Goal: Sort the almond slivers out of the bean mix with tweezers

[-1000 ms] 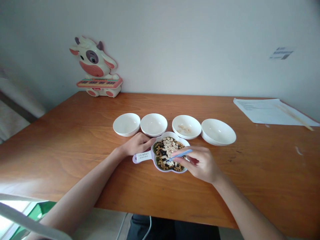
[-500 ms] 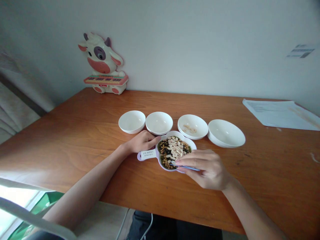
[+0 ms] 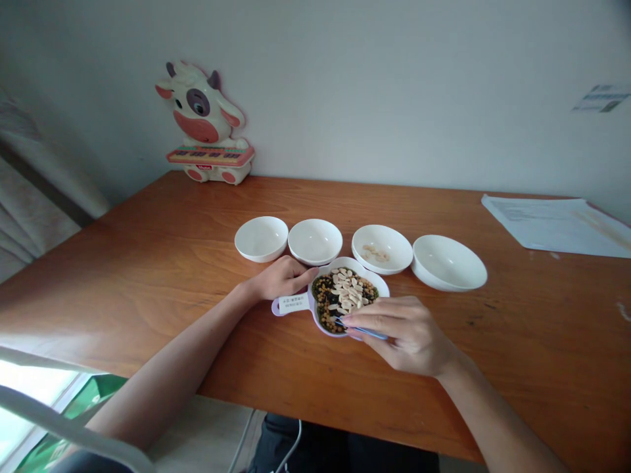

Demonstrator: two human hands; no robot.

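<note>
A white and lilac flower-shaped dish (image 3: 382, 285) with a labelled handle lies in front of me. In it, pale flat seeds (image 3: 348, 289) are heaped over dark green and yellow-brown grains (image 3: 325, 309). My left hand (image 3: 282, 278) is closed on the dish's left rim, thumb at the edge. Pinched in my right hand (image 3: 409, 332) are blue tweezers (image 3: 371, 332), their tips down among the grains at the near side of the dish. Whether a seed sits between the tips I cannot tell. Behind the dish, a white bowl (image 3: 401, 261) contains several pale seeds.
Two white bowls (image 3: 261, 240) (image 3: 315, 243) stand to the left of the seeded bowl, and another bowl (image 3: 449, 264) to its right. A cow toy with a keyboard (image 3: 210, 125) is at the back left. Paper sheets (image 3: 557, 223) lie at the back right.
My right hand and the tweezers have shifted slightly left, with the tips now lower among the grains. My left hand stays on the dish rim.
</note>
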